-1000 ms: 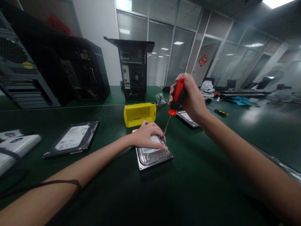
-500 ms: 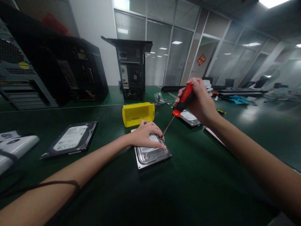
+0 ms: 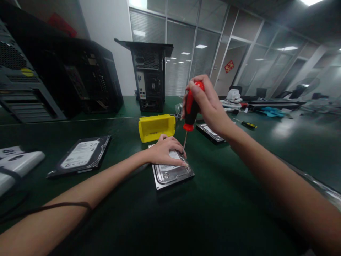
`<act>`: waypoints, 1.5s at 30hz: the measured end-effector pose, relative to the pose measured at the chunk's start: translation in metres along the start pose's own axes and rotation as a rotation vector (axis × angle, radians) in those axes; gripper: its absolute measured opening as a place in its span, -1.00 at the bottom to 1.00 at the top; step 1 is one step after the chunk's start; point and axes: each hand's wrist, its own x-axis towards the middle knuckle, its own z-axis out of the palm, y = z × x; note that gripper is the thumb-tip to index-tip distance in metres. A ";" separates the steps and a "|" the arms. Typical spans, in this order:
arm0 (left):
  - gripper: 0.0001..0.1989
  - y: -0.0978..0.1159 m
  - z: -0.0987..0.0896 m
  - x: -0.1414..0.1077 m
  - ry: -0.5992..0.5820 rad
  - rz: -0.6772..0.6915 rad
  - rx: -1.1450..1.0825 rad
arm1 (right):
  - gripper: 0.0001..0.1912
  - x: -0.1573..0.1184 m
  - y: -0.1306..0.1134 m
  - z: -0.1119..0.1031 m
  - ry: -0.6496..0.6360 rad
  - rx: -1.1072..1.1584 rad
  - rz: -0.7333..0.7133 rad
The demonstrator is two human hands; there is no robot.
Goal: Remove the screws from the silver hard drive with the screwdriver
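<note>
A silver hard drive [image 3: 173, 175] lies label up on the dark green table [image 3: 213, 206]. My left hand [image 3: 166, 151] rests across its upper part, fingers curled over the far and right edges and thumb on the top. In my right hand [image 3: 204, 99] is a red and black screwdriver [image 3: 189, 112], held nearly upright with the fingers wrapped round its handle. Its tip meets the drive beside my left fingertips; the exact contact spot is hidden. Just behind the drive sits a yellow open box [image 3: 157, 128].
Another hard drive [image 3: 81, 155] lies at left, and one more [image 3: 210, 133] behind my right wrist. Computer cases [image 3: 151, 78] stand at the back and left. A yellow and black screwdriver [image 3: 248, 124] is at right, a white object [image 3: 21, 167] at far left.
My right hand has moved left and up, bringing the screwdriver from a slant to nearly upright. My left hand and the drive have stayed in place.
</note>
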 end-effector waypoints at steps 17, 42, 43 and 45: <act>-0.62 0.000 -0.002 -0.001 -0.016 -0.019 -0.003 | -0.79 0.041 -0.006 0.003 -0.119 -0.534 -0.139; -0.68 0.003 -0.002 0.001 -0.001 0.007 -0.002 | -0.70 0.033 -0.015 -0.037 -0.195 -0.801 0.010; -0.68 0.003 -0.002 0.001 -0.001 0.005 -0.003 | -0.69 0.033 -0.016 -0.037 -0.195 -0.833 0.015; -0.69 0.003 -0.002 0.000 -0.008 0.001 -0.007 | -0.67 0.031 -0.019 -0.038 -0.192 -0.872 0.015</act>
